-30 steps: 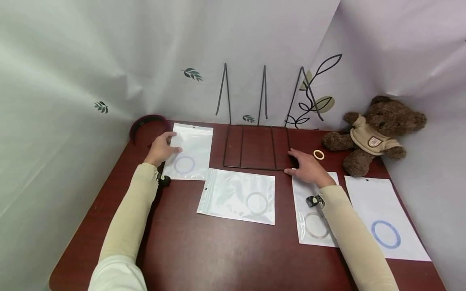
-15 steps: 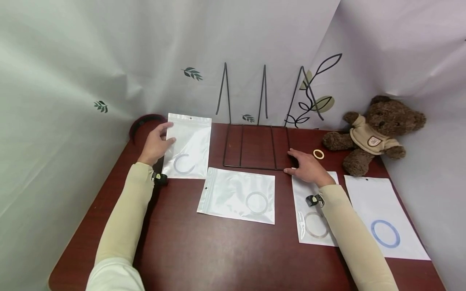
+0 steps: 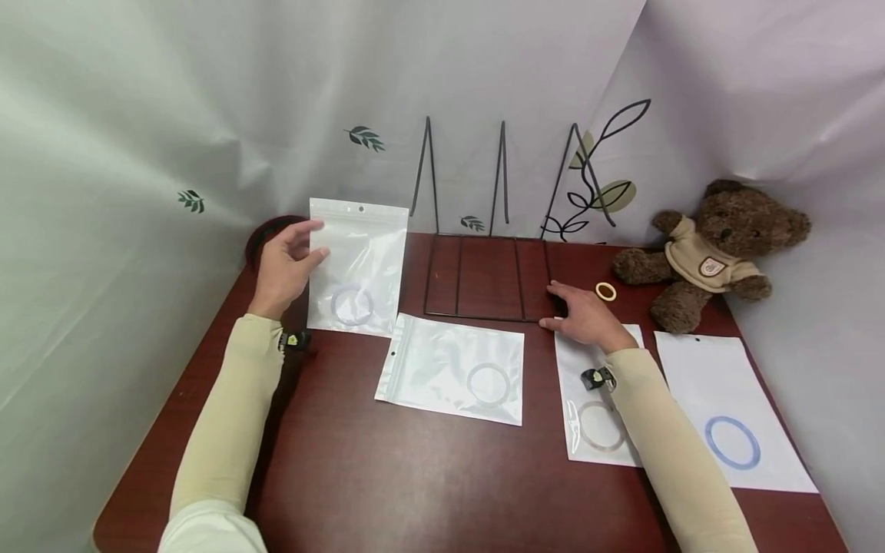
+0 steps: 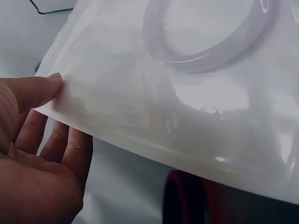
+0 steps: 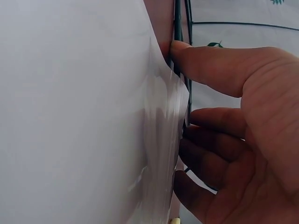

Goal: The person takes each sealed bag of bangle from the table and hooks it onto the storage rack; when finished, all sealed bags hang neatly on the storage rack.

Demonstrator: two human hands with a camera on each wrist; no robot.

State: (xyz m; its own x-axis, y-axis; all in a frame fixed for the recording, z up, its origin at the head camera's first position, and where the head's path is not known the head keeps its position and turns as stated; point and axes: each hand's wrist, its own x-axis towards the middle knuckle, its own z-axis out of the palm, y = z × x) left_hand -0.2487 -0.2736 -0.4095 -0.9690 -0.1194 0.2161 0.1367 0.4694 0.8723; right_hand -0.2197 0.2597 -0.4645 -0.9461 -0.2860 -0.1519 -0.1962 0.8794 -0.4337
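My left hand pinches the left edge of a clear-fronted zip bag near its top. The bag stands tilted up off the table and has a pale lavender bangle in it; the left wrist view shows my thumb on its front and fingers behind. My right hand touches the front right corner of a black wire rack, thumb and fingers apart. Beneath that hand and forearm lies another zip bag with a brownish bangle, partly hidden. Its zip end lies beside my fingers in the right wrist view.
A third zip bag with a whitish bangle lies sideways in the middle. At the right lies a bag with a blue bangle. A teddy bear, a small yellow ring and a dark red band are near the back.
My left hand has raised the lavender bangle's bag from lying on the table to a tilted stand, moving slightly back and left. My right hand stays at the rack's corner.
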